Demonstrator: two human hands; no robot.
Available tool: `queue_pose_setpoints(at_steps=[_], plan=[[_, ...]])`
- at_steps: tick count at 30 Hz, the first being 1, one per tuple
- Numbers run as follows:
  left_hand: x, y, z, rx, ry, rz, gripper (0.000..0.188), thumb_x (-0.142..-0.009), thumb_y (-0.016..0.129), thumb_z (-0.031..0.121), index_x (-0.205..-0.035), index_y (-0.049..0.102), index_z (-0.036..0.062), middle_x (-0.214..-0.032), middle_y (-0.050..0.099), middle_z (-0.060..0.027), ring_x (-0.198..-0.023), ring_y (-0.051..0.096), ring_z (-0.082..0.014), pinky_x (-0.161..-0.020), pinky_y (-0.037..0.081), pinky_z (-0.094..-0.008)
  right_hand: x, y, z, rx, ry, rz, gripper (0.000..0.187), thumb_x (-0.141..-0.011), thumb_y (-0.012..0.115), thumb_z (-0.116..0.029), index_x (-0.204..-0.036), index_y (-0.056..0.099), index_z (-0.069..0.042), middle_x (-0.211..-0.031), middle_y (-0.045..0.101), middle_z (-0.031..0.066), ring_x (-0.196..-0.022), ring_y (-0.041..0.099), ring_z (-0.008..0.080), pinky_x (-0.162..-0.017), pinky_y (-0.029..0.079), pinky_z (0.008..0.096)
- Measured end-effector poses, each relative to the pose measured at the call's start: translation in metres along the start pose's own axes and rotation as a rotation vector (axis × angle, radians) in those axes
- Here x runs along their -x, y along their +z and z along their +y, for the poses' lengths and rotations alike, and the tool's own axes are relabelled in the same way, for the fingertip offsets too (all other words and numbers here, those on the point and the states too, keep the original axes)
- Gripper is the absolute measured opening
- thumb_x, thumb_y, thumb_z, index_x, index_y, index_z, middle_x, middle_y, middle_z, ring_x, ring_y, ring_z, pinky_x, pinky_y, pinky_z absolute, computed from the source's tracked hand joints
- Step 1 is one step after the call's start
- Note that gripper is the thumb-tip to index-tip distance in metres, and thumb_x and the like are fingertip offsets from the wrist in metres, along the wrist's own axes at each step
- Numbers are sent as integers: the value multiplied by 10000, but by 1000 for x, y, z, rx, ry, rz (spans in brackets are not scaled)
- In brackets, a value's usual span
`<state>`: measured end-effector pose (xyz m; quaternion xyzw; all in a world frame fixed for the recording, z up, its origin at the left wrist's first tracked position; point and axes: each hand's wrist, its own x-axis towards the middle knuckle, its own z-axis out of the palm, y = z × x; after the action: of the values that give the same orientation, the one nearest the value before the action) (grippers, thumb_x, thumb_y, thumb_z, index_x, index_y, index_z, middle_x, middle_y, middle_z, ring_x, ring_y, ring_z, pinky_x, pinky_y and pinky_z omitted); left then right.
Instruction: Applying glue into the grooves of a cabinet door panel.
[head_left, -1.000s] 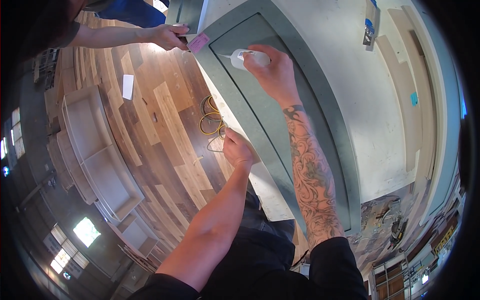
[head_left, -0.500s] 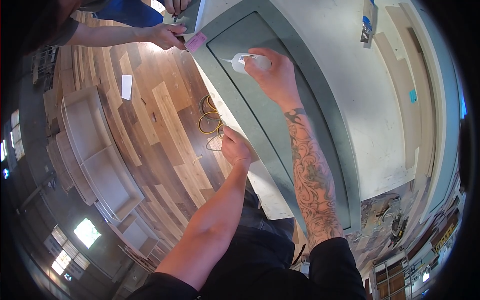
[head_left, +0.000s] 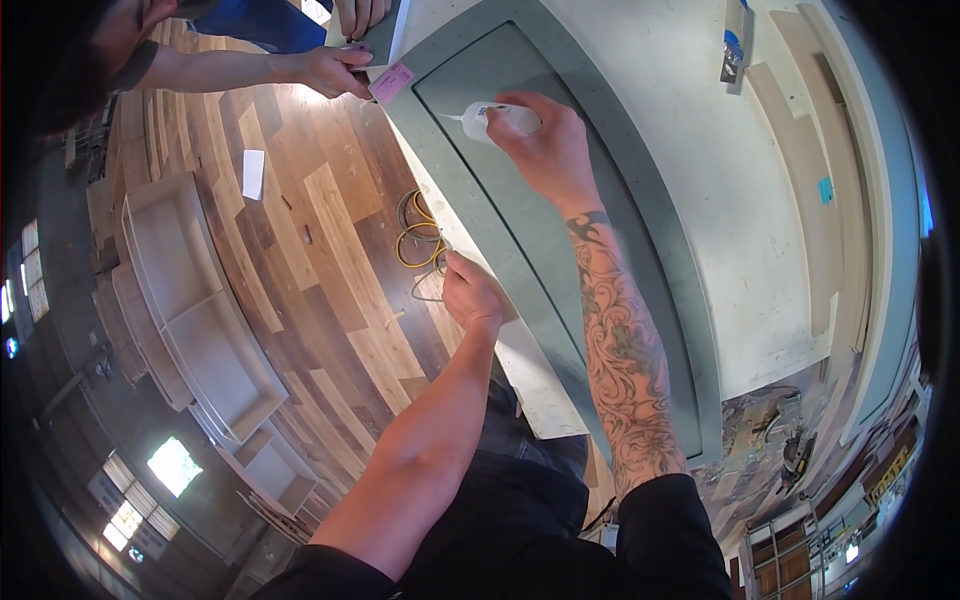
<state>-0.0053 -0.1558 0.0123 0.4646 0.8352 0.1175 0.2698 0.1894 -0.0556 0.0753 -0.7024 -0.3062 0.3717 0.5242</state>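
Observation:
A grey-green panel door with a recessed center lies on a white-topped table. My right hand is wrapped round a white squeeze bottle, tilted on its side above the panel's far part. Its thin nozzle points left, close to the inner groove along the panel's left side. Beside the table's left edge, my left hand is closed, thumb and fingers together near the coiled hose. Whatever it may hold is too small to make out. A pink label sits on the panel's far left corner.
At the far left, another person's hand grips a grey-green piece at the table's end. A yellow and grey coiled hose lies on the wood-plank floor. Pale boards rest along the right side. An open white cabinet stands left.
The bottle and my right hand have shifted very slightly. The other person's head has come further into view at upper left. My left hand stays in place.

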Motion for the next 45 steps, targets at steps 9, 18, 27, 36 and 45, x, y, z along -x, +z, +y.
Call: queue_pose_setpoints(at_steps=[9, 18, 27, 36, 45], plan=[[-2, -1, 2, -43, -5, 14, 707, -1061, 254, 542, -1019, 705, -2, -996, 702, -277, -977, 626, -511, -871, 484, -556, 1, 2, 4, 15, -52, 25, 434, -804, 751, -354, -1064, 750, -8, -857, 739, 192, -798, 724, 320, -772, 557, 382], [0, 3, 0, -32, 9, -6, 717, -1061, 246, 548, -1058, 706, 0, -1025, 700, -277, -1005, 625, -506, -887, 486, -546, -8, 7, 4, -10, -32, 21, 439, -804, 747, -361, -1059, 752, -4, -823, 737, 188, -755, 725, 318, -741, 564, 387], [-4, 3, -2, -50, 8, 10, 726, -1063, 237, 552, -1047, 708, 1, -1010, 701, -276, -993, 626, -505, -875, 486, -543, -5, 7, 1, 7, -32, 13, 440, -790, 749, -361, -1052, 754, -7, -822, 734, 192, -772, 723, 326, -754, 561, 385], [-5, 2, -3, -64, 5, -13, 735, -1062, 233, 554, -1057, 709, -6, -1007, 700, -282, -988, 624, -514, -880, 483, -555, 9, 2, 4, 4, -34, 43, 424, -794, 747, -351, -1047, 753, -12, -797, 718, 195, -746, 706, 332, -737, 549, 379], [0, 2, 2, -20, -18, 2, 733, -1056, 238, 564, -1117, 710, 6, -1053, 697, -284, -1026, 616, -513, -908, 478, -557, 15, -3, 4, -2, -9, 18, 434, -809, 738, -350, -1064, 747, 2, -812, 721, 204, -755, 708, 332, -750, 549, 385]])
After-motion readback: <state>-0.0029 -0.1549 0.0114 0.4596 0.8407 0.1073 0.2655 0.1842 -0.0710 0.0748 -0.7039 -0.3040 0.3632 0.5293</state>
